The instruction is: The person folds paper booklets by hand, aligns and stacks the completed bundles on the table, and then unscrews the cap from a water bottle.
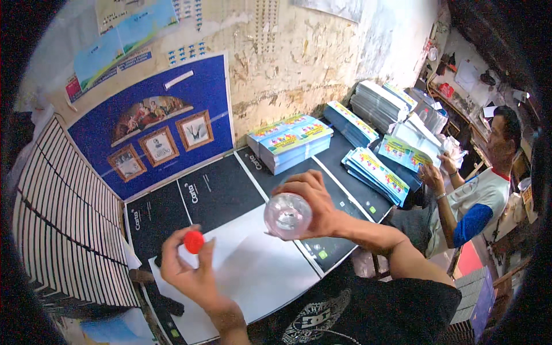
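Observation:
My left hand (192, 276) pinches a round red cap (194, 242) between thumb and fingertips, above the left part of a white sheet (253, 270). My right hand (318, 204) wraps round a clear, round-bottomed bottle (287, 217), held up over the table with its round end facing me. The bottle's other end is hidden. Cap and bottle are apart. Under the white sheet, black printed boards (218, 195) cover the tabletop.
A banded stack of colourful printed sheets (290, 141) stands by the wall, with more bundles (376, 172) to its right. At right, another person (477, 190) handles a printed sheet. A blue picture board (172, 126) leans at back left, beside tall stacked paper (69, 218).

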A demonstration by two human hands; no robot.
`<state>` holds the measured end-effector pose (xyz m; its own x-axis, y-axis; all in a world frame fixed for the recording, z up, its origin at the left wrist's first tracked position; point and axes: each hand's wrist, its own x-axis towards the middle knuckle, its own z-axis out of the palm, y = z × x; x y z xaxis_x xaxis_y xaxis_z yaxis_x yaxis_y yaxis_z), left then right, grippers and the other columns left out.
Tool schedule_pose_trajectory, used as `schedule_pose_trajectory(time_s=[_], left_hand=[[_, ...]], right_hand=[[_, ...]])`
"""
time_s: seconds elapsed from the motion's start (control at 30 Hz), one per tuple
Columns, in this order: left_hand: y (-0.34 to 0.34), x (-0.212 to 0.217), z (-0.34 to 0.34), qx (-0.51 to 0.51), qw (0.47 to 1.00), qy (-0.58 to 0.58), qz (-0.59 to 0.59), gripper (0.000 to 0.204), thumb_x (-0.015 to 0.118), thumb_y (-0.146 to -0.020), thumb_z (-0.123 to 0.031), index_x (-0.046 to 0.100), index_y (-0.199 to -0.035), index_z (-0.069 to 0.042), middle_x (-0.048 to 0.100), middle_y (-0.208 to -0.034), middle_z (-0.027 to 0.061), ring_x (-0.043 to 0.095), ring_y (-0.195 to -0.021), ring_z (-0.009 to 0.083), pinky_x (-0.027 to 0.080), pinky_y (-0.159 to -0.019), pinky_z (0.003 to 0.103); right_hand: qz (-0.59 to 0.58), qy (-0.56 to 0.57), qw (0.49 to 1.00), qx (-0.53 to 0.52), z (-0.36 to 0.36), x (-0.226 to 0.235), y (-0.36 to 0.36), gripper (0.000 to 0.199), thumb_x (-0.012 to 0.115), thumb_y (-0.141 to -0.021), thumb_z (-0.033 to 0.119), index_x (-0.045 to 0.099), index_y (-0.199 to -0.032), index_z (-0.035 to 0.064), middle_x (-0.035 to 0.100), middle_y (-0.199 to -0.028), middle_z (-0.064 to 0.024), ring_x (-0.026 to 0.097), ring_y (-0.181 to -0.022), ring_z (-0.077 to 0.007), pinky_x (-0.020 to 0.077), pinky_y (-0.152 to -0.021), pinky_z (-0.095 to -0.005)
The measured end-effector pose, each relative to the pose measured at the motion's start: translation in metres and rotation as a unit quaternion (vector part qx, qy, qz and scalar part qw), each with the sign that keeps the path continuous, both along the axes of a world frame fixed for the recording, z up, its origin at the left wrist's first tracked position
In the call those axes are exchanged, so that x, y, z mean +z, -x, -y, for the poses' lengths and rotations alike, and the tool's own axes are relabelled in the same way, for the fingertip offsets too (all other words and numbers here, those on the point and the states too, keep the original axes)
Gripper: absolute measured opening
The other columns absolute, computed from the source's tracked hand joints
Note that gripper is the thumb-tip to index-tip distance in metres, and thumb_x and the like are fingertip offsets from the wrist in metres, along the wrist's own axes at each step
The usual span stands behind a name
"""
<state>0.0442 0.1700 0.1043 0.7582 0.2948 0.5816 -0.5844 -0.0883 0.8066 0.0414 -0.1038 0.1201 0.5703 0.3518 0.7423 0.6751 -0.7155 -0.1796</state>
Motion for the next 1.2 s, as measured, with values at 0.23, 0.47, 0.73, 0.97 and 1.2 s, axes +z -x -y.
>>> schedule_pose_trajectory(time_s=[0.23,0.47,0.73,0.97,1.2], left_hand=[[-0.025,-0.002,-0.01,0.016,0.999,-0.033,-0.035,0.032,0.082,-0.082,-0.012,0.066,-0.106,0.001,0.069,-0.098,0.0085,0.064,-0.091,0.0166,0.049,-0.088,0.031],[-0.037,-0.002,0.001,-0.022,0.998,-0.015,-0.057,0.028,0.082,-0.083,-0.013,0.068,-0.103,0.002,0.067,-0.096,0.0067,0.062,-0.088,0.0144,0.049,-0.088,0.031],[-0.045,-0.006,-0.001,-0.031,0.998,-0.009,-0.049,0.028,0.082,-0.084,-0.014,0.068,-0.102,0.002,0.066,-0.098,0.007,0.061,-0.09,0.0147,0.05,-0.087,0.031],[-0.047,-0.004,0.004,-0.025,0.999,-0.028,-0.026,0.028,0.082,-0.082,-0.018,0.068,-0.098,0.0,0.067,-0.088,0.0066,0.061,-0.081,0.0144,0.05,-0.078,0.031],[-0.049,0.001,0.01,-0.009,0.997,-0.069,-0.026,0.029,0.082,-0.081,-0.019,0.069,-0.098,0.001,0.069,-0.087,0.0103,0.064,-0.082,0.0185,0.051,-0.081,0.034]], right_hand=[[0.139,0.102,0.983,0.064,-0.005,0.121,0.033,0.052,0.08,-0.071,0.028,0.064,-0.117,0.0081,0.068,-0.12,-0.0053,0.054,-0.086,-0.0188,0.037,-0.079,-0.0359],[0.375,0.129,0.917,0.042,-0.022,0.161,0.035,0.028,0.071,-0.078,0.021,0.068,-0.103,0.0072,0.076,-0.097,-0.0074,0.045,-0.068,-0.0146,0.0321,-0.062,-0.0321],[0.384,0.153,0.909,-0.055,-0.036,0.183,0.054,0.046,0.085,-0.071,0.021,0.056,-0.105,0.0231,0.077,-0.104,-0.0012,0.051,-0.079,-0.0114,0.0366,-0.089,-0.0299],[0.403,0.182,0.895,-0.065,-0.036,0.217,0.063,0.054,0.089,-0.068,0.022,0.054,-0.109,0.0243,0.077,-0.11,-0.0025,0.053,-0.079,-0.0119,0.0393,-0.086,-0.033],[0.561,0.261,0.785,0.036,-0.03,0.264,0.046,0.026,0.072,-0.08,0.021,0.064,-0.103,0.0114,0.077,-0.09,-0.0051,0.043,-0.063,-0.0119,0.0272,-0.058,-0.0292]])
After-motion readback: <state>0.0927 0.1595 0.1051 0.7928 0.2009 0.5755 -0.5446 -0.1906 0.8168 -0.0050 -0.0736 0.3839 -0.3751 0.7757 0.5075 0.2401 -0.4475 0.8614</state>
